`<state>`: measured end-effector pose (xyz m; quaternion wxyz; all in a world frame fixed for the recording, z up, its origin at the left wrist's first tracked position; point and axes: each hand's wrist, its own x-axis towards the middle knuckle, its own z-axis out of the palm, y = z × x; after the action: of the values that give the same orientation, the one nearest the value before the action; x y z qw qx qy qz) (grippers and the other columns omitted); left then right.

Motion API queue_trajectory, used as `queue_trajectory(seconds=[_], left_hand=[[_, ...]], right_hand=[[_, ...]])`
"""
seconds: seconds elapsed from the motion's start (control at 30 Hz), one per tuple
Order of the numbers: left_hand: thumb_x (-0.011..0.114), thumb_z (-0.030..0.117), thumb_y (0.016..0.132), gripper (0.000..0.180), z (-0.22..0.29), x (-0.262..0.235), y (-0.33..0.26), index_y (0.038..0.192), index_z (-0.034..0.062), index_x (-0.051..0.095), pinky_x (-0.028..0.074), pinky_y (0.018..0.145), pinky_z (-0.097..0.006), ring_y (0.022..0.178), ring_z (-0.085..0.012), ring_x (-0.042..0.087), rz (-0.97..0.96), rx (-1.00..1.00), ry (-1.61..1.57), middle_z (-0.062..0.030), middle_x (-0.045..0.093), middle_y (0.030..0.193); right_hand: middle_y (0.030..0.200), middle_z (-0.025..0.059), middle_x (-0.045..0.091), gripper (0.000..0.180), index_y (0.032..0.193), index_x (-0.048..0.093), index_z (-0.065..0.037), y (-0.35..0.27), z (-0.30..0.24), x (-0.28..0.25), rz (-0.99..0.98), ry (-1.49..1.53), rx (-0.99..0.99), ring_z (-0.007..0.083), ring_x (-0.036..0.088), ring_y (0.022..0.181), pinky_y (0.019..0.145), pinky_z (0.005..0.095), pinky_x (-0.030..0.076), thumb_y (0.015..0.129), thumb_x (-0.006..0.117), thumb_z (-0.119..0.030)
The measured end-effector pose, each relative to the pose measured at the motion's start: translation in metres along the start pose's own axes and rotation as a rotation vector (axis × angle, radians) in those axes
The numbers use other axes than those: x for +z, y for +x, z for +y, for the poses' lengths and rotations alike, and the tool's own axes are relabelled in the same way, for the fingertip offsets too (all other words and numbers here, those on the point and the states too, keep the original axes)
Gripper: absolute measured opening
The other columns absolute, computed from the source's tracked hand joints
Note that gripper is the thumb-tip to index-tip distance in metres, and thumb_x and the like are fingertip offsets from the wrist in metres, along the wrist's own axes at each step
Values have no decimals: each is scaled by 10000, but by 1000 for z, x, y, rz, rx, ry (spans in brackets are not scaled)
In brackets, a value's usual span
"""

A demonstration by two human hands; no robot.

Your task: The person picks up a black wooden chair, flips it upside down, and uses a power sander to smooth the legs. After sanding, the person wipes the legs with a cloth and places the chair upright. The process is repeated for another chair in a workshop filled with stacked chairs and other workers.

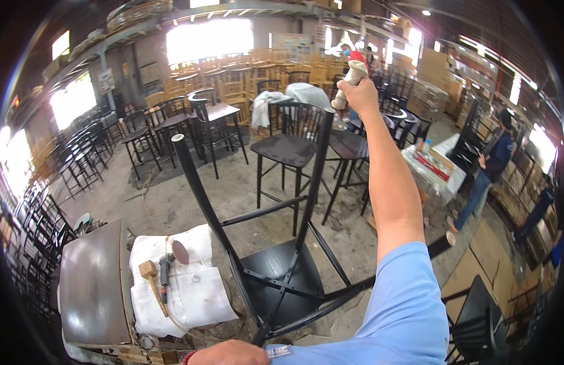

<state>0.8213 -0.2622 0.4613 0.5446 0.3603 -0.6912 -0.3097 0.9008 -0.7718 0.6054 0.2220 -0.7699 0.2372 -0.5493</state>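
The right hand [361,94] clenches; the right arm [396,194] extends straight below this grip, the left hand [230,354] well below.

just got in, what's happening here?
The person's right hand holds up a pale, stubby object, exact kind unclear. The left hand is at the lower edge, near an upturned black chair; whether they touch is unclear. A wooden mallet and a disc tool lie on a white sheet to the left.
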Motion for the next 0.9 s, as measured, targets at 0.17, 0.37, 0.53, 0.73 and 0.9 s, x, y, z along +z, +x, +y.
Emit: queue_trajectory(seconds=[0.17,0.37,0.53,0.73,0.9], left_hand=[[771,137,768,177,-1,6,-2,783,104,598,463,537,-387,598,-289,593,91,13,-17,-60,610,694],[759,136,781,174,-7,7,-4,777,94,590,454,520,-389,580,-294,586,108,36,-30,-64,597,672],[747,143,798,171,-5,6,3,783,85,587,451,512,-390,568,-295,583,158,39,-18,-69,590,660],[747,145,799,170,-7,6,0,793,76,592,449,508,-387,567,-289,585,146,70,-20,-72,592,662],[743,130,793,159,-8,4,-3,798,77,593,452,512,-391,565,-294,583,99,49,-14,-75,592,665]], right_hand=[[902,213,697,486,958,656,45,26,26,50,-74,-156,-20,333,682,879,792,406,518,695,722,-358],[888,220,692,463,986,643,41,42,55,52,17,-95,-30,344,680,866,790,416,518,702,699,-321],[872,217,691,449,966,638,49,26,49,58,-12,-210,-28,336,685,839,767,390,522,702,704,-309],[829,224,690,451,922,645,69,18,49,49,-5,-158,-93,351,688,811,734,402,525,704,705,-321],[779,194,687,385,863,665,60,18,52,41,22,-135,-120,299,695,729,672,382,535,709,707,-290]])
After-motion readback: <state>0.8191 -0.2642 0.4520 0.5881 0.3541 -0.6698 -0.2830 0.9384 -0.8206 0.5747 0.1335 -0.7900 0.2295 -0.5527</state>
